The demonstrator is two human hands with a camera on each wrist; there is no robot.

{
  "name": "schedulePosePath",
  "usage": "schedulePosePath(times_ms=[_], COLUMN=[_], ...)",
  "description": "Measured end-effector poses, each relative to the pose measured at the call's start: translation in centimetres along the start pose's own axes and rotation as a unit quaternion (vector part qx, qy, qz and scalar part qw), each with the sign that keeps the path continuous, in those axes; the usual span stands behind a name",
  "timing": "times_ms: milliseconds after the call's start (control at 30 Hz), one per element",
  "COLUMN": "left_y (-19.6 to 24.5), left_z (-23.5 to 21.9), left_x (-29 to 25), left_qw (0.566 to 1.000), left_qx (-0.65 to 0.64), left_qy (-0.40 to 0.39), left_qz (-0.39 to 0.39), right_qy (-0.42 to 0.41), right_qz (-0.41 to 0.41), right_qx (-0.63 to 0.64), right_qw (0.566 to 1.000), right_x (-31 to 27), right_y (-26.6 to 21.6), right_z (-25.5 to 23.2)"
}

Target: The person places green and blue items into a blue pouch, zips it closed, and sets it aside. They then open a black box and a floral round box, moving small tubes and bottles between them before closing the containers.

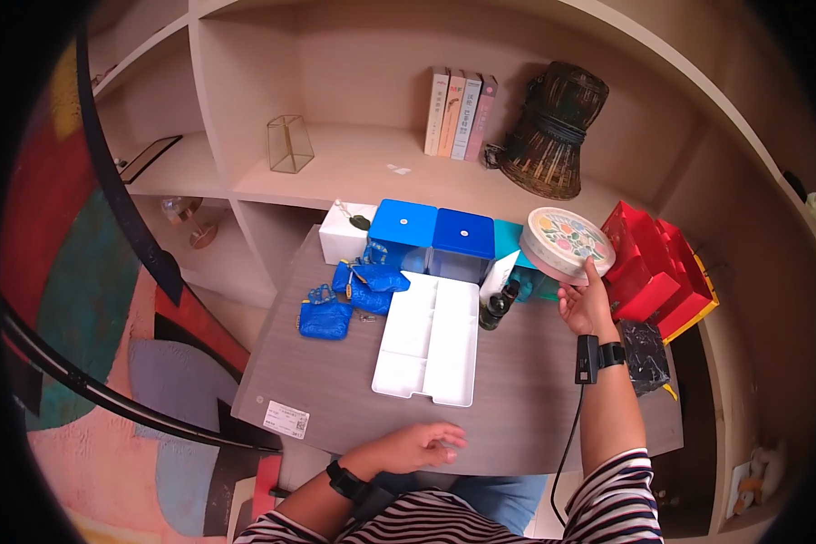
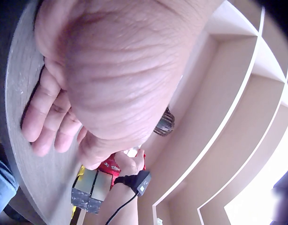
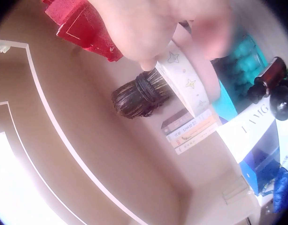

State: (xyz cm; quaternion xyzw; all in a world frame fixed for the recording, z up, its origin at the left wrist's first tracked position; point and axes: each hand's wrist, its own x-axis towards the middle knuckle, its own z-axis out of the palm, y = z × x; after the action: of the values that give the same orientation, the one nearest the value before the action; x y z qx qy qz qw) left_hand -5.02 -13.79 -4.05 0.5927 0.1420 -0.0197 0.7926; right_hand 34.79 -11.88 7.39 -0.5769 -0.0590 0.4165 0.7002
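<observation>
My right hand [image 1: 584,288] is raised over the table's far right and grips a round tin [image 1: 567,243] with a flowered lid, thumb on its rim, tilted up off the table. In the right wrist view the tin's [image 3: 184,82] white starred side shows under my fingers [image 3: 148,33]. My left hand [image 1: 431,444] rests on the wooden table [image 1: 335,381] at its front edge, holding nothing. The left wrist view shows its fingers [image 2: 47,117] lying relaxed on the table.
A white divided tray [image 1: 429,337] lies mid-table. Behind it stand two blue boxes [image 1: 403,234], a white box [image 1: 346,233], blue pouches [image 1: 326,317] and a dark bottle [image 1: 497,306]. Red bags [image 1: 655,267] and a black bag [image 1: 644,354] sit right. Books [image 1: 461,113] and a wicker basket [image 1: 553,131] fill the shelf.
</observation>
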Motion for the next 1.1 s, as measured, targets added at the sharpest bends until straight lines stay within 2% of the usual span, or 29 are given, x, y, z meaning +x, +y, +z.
schedulePosePath(times_ms=[167, 300, 367, 433, 500, 567, 633, 700, 767, 800, 867, 900, 967, 1033, 1100], left_y=[-0.2, -0.4, -0.5, -0.2, 0.1, 0.1, -0.4, -0.5, -0.1, 0.1, 0.4, 0.4, 0.4, 0.8, 1.1], left_z=[0.2, 0.1, 0.2, 0.3, 0.4, 0.5, 0.4, 0.8, 1.7, 2.2, 3.1, 3.6, 4.0, 4.4, 4.6], left_x=[0.0, 0.1, 0.1, 0.1, 0.1, 0.0, 0.2, 0.7, 1.0, 1.5, 2.9, 3.6, 4.7, 5.3, 5.3], left_qw=[1.000, 0.999, 0.999, 0.999, 1.000, 1.000, 0.999, 0.997, 0.998, 0.999, 0.995, 0.997, 0.992, 0.992, 0.985], left_qx=[0.005, 0.024, 0.025, 0.021, 0.017, 0.011, 0.040, 0.073, 0.006, 0.011, -0.030, -0.022, -0.043, -0.038, -0.053], left_qy=[-0.002, 0.006, 0.007, 0.006, 0.007, 0.018, 0.016, 0.002, 0.061, 0.046, 0.092, 0.076, 0.113, 0.115, 0.165], left_qz=[0.020, 0.037, 0.036, 0.026, 0.018, 0.012, 0.022, 0.030, -0.003, -0.011, 0.011, 0.003, 0.031, 0.024, 0.020], right_qy=[-0.002, -0.030, -0.074, -0.084, -0.191, -0.187, -0.120, -0.108, -0.094, -0.108, -0.087, -0.072, -0.050, -0.037, -0.037], right_qz=[0.016, -0.021, -0.041, -0.037, -0.103, -0.125, -0.085, -0.007, 0.035, 0.029, -0.013, -0.032, -0.037, -0.047, -0.037], right_qx=[-0.011, 0.048, 0.105, 0.119, 0.108, 0.111, 0.119, 0.083, 0.038, 0.029, -0.001, -0.014, 0.000, -0.047, -0.066], right_qw=[1.000, 0.998, 0.991, 0.989, 0.970, 0.968, 0.982, 0.991, 0.994, 0.993, 0.996, 0.997, 0.998, 0.997, 0.996], right_x=[0.9, -0.5, -1.8, -4.5, -8.8, -12.6, -14.7, -15.6, -16.6, -16.7, -16.9, -17.0, -17.5, -17.1, -17.2], right_y=[-0.7, -1.1, -0.8, -0.2, 0.9, 2.3, 5.1, 8.2, 10.4, 11.2, 12.4, 12.7, 12.8, 13.1, 13.2], right_z=[0.2, 0.5, 0.3, -0.6, -1.6, -3.3, -5.2, -9.6, -12.3, -12.9, -13.5, -13.8, -13.7, -14.2, -14.8])
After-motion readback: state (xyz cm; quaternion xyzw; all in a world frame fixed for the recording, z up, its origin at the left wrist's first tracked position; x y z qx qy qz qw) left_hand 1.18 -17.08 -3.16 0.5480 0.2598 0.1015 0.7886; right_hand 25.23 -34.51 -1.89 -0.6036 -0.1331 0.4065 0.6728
